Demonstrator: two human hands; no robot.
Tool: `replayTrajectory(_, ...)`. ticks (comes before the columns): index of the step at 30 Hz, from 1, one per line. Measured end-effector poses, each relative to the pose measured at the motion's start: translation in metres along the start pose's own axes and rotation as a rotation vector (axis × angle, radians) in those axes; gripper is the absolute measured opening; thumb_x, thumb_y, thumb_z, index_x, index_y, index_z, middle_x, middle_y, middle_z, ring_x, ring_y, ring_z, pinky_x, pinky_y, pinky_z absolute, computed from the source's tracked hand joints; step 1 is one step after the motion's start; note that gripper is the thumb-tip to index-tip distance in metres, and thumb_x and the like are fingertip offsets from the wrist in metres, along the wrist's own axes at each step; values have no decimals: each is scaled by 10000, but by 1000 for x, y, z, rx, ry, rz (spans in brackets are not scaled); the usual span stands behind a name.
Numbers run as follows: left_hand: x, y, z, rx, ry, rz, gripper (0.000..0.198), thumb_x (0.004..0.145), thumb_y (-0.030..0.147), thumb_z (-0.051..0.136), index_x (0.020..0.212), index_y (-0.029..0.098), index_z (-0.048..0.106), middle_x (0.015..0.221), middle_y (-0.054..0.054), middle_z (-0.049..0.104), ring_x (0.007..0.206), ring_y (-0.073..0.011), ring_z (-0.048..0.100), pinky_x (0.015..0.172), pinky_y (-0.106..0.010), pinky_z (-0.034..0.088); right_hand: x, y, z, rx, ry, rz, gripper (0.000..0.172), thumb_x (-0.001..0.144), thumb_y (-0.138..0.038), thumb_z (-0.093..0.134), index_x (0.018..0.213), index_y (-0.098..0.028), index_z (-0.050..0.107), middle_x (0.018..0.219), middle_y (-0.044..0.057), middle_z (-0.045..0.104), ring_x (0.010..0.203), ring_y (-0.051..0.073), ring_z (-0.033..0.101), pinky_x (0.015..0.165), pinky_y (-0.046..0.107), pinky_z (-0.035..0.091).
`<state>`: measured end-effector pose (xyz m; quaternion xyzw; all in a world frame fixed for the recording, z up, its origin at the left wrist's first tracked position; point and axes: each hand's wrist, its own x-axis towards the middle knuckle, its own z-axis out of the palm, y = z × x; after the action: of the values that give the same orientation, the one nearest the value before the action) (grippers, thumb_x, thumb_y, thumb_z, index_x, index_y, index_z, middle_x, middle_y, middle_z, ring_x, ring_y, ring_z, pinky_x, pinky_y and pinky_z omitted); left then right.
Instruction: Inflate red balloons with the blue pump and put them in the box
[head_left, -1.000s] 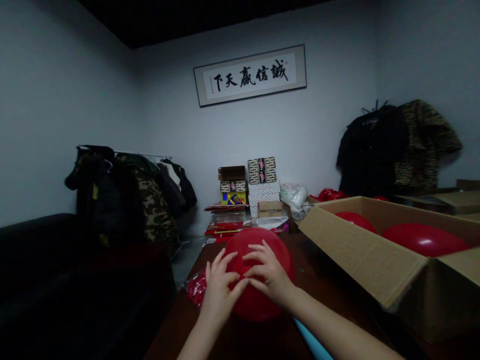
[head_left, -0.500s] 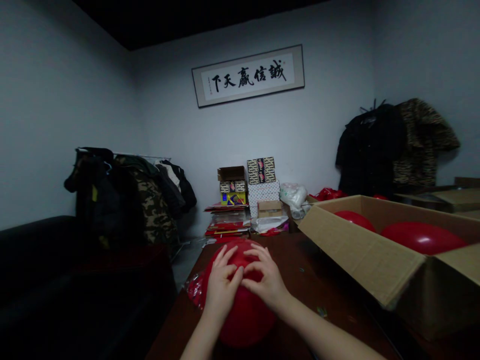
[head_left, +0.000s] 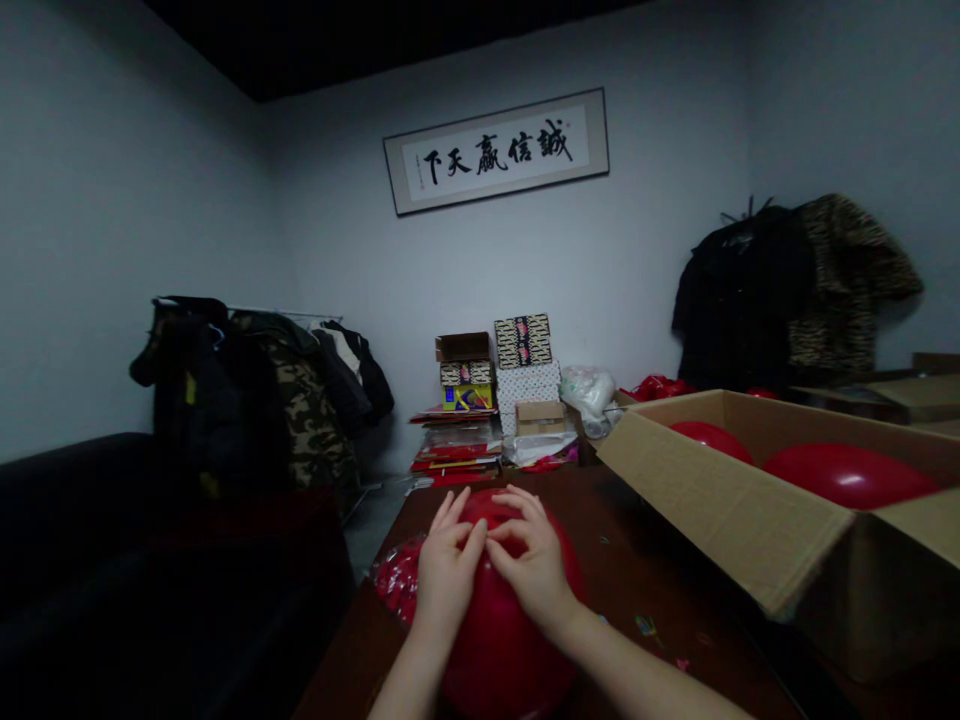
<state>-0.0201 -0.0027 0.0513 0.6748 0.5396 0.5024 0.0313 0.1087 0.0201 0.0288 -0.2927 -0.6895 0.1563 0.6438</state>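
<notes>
A large red balloon (head_left: 510, 640) rests low over the brown table, in front of me. My left hand (head_left: 452, 560) lies on its upper left side, thumb and forefinger pinched together near the top middle. Facing it, my right hand (head_left: 531, 560) pinches in the same way, its thumb and forefinger meeting close to the left fingertips. Both pinches sit at the balloon's neck, but the neck itself is too small and hidden to make out. The other fingers of both hands are spread over the balloon.
An open cardboard box (head_left: 735, 500) with red balloons (head_left: 847, 475) stands at the right. A clear bag of red items (head_left: 397, 580) lies left of the balloon. Small scraps (head_left: 645, 626) are on the table (head_left: 622, 560). Stacked boxes (head_left: 527, 390) stand at the back.
The balloon has shifted down and to the right under my hands, showing more of the clear bag. Both hands stay pinched, and their fingertips have moved slightly.
</notes>
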Motion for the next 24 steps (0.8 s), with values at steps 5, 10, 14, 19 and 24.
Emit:
replayTrajectory(5,-3,6,0,48,-1,15,321,811,335,491,548,200,615,1339,-95,486,1317,-268,305,1047,-486,287,-2,-3,2,13,25,10,85,709,-200,601,639,-245,580,1099,11,587,1124,205,463,1056,444,205)
replayTrajectory(10,-6,4,-2,55,7,42,301,805,328,504,566,202,635,1332,-86,496,1286,-272,358,1044,-478,302,4,2,-5,112,-11,43,104,666,-143,577,637,-231,529,1100,22,567,1089,196,482,1023,398,268)
replayTrajectory(14,-8,0,-5,22,8,62,273,805,334,509,630,204,673,1313,-91,515,1251,-265,406,1039,-471,318,12,11,-16,233,-99,89,78,672,-149,544,661,-225,542,1124,41,548,1094,197,481,972,368,332)
replayTrajectory(19,-10,2,-4,42,2,136,236,805,295,510,678,215,692,1194,-90,603,1211,-270,445,1003,-504,360,14,10,-21,227,-202,47,34,659,-205,588,664,-238,588,1097,31,560,1123,214,463,988,391,319)
replayTrajectory(24,-16,8,1,172,44,253,213,788,220,520,629,216,663,1151,-86,621,1221,-278,425,986,-531,370,10,5,-22,232,-258,42,43,663,-197,554,663,-236,570,1092,33,559,1130,222,460,997,419,307)
